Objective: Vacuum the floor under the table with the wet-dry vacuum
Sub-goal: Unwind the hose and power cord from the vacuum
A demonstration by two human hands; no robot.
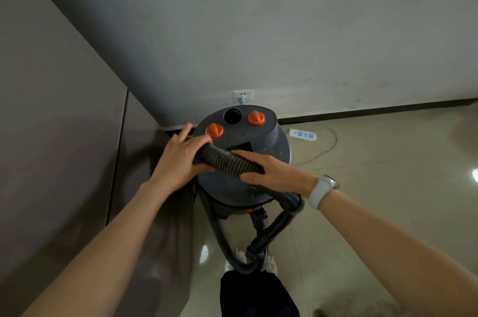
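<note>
Wet-dry vacuum point(269, 140) stands on floor point(375, 187) against wall, dark drum, two orange knobs point(214, 130) and open port on lid. Ribbed hose point(227, 160) lies across lid — left hand point(178, 153) wrapped around hose end, right hand point(274, 170) gripping hose just beside it, watch point(322, 191) on right wrist. Hose loops down front of drum. Power strip point(303, 134) on floor behind vacuum, wall socket point(242, 96) above.

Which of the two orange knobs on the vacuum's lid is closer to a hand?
The nearer orange knob; the left hand almost touches it. The other sits beyond the round opening.
</note>
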